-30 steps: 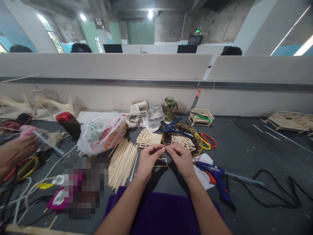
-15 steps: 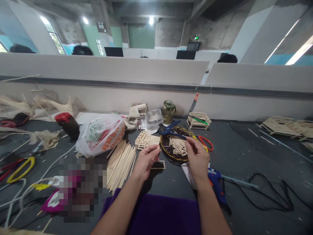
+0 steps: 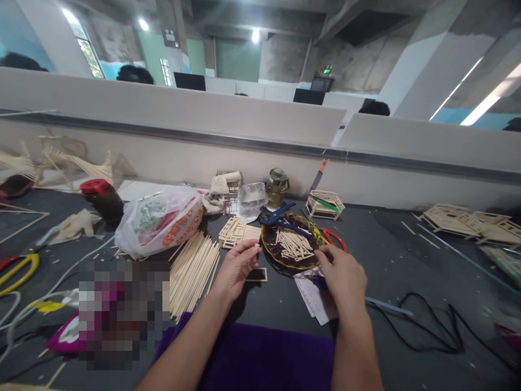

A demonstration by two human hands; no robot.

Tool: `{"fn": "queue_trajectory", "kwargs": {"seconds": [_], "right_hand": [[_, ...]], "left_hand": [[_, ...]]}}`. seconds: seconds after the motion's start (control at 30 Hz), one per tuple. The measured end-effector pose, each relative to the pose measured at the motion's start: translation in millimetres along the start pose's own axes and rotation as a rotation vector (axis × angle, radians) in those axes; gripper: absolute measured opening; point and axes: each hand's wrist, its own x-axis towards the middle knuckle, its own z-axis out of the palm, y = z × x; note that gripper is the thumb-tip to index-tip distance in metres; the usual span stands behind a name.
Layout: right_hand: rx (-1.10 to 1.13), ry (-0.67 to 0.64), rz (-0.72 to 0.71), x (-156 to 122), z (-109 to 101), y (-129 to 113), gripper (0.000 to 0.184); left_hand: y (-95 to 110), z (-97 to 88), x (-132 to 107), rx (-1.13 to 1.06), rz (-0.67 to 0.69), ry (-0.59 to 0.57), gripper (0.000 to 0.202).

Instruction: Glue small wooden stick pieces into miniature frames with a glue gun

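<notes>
My left hand [image 3: 235,266] is closed in a pinch on a short wooden stick [image 3: 256,246], held just above a small rectangular stick frame [image 3: 256,275] on the dark table. My right hand [image 3: 344,278] lies to the right, fingers curled down over a blue glue gun [image 3: 319,281] that rests on white paper [image 3: 311,297]. Most of the gun is hidden under the hand. Between and behind the hands sits a round yellow-rimmed dish [image 3: 268,255] with several short cut sticks.
A bundle of long sticks [image 3: 191,271] lies left of my left hand, with a plastic bag [image 3: 158,220] behind it. A stick lattice [image 3: 235,231], blue cutter [image 3: 279,213], red scissors [image 3: 336,238], green jar [image 3: 277,184] and black cable [image 3: 427,326] surround the spot. Purple cloth [image 3: 264,358] covers the near edge.
My hands have parted. The right hand let go of the stick, swung right and came down onto the glue gun. The left hand keeps the stick. Another person's hand at left is gone.
</notes>
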Motion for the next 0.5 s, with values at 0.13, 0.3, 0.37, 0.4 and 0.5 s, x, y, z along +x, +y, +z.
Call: {"fn": "queue_trajectory", "kwargs": {"seconds": [0.13, 0.3, 0.37, 0.4, 0.5], "right_hand": [[-0.093, -0.281, 0.275, -14, -28, 37, 0.036], [-0.052, -0.447, 0.382, -26, -30, 81, 0.044], [-0.009, -0.502, 0.358, -24, -19, 90, 0.041], [0.005, -0.522, 0.35, -22, -13, 93, 0.039], [0.027, -0.53, 0.339, -19, -2, 99, 0.034]], "left_hand": [[0, 0.3, -1, -0.043, -0.013, -0.01, 0.031], [-2, -1.7, 0, -0.084, -0.053, -0.008, 0.027], [-2, -2.4, 1, -0.088, -0.052, -0.008, 0.027], [-2, -2.6, 1, -0.089, -0.05, -0.007, 0.026], [-1, -2.5, 1, -0.09, -0.045, 0.003, 0.025]]}}
